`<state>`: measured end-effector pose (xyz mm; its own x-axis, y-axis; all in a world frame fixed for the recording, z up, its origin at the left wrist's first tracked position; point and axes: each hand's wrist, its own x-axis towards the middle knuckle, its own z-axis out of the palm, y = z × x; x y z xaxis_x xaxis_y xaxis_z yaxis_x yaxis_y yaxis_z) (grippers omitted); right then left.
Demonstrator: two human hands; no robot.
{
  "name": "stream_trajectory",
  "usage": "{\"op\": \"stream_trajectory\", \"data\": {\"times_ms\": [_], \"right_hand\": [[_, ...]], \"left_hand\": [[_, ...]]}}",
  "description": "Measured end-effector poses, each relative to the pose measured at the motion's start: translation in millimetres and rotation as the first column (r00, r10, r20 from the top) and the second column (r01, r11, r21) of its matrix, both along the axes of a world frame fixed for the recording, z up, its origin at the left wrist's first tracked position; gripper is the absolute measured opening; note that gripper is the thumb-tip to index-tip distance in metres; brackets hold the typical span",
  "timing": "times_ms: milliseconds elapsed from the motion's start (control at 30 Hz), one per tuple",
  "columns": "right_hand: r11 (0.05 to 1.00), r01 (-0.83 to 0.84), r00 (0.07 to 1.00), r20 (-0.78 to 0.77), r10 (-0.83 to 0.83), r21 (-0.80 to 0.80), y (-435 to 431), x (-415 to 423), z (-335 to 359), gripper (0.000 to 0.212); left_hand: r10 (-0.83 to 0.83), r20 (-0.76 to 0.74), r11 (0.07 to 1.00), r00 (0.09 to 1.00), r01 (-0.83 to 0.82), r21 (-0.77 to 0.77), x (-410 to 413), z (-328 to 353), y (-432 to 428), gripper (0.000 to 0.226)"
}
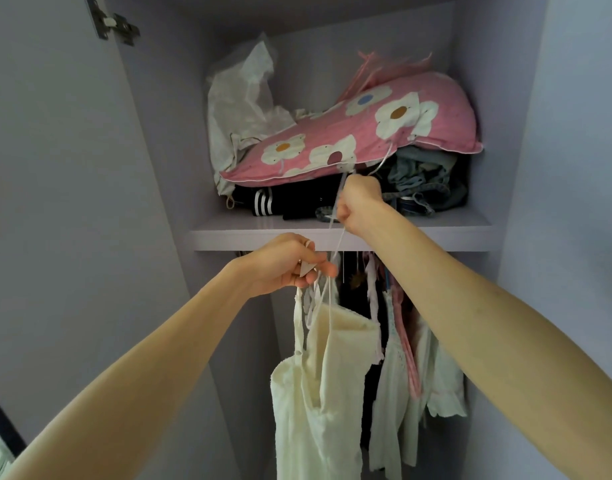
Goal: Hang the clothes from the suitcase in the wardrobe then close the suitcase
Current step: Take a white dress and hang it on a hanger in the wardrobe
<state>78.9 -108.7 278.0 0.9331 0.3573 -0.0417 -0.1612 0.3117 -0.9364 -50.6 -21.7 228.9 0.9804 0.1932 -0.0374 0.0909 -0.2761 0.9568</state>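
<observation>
2 hands (290, 265) (361, 202), 1 cami (318, 393), 1 pillow (366, 133)

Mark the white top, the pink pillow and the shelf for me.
top (318, 393): head view, front panel below the straps.
pillow (366, 133): head view, middle of the flowered cover.
shelf (221, 240): head view, front edge, near its left end.

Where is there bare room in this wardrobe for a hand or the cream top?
Below the shelf, the gap between the left wall and the cream top is bare. So is the shelf's front strip. Crowded: hanging clothes at right; pink pillow and folded clothes fill the shelf.
</observation>
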Motion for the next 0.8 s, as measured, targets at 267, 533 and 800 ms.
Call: {"op": "stream_trajectory", "data": {"times_ms": [267,533,800], "right_hand": [[0.860,-0.359,0.920,0.017,0.391,-0.361,-2.6,3.2,-6.3,0.027],[0.676,-0.248,0.814,0.229,0.534,-0.694,-30.3,6.2,5.7,0.024],[0.637,-0.196,0.772,0.283,0.568,-0.745,-37.4,5.9,11.5,0.023]], "left_hand": [[0.062,-0.111,0.997,0.992,-0.056,0.061,2.5,-12.0,16.2,0.018],[0.571,0.015,0.733,0.821,-0.502,-0.459,-13.0,-32.6,83.9,0.007],[0.726,0.056,0.621,0.686,-0.617,-0.484,-19.2,-24.3,92.5,0.025]]}}
